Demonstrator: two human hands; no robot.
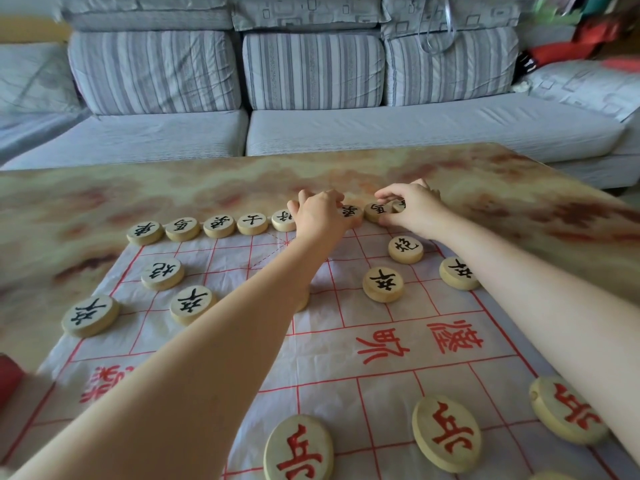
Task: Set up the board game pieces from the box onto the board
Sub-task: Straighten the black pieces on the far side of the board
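Soft, even daylight with faint shadows; the near pieces (298,448) bulge from wide-angle distortion, and the far corners blur.

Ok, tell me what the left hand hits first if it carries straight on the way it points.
The way looks free: past the left hand lies only bare table, then, beyond its far edge, the sofa seat. Depth is unclear.
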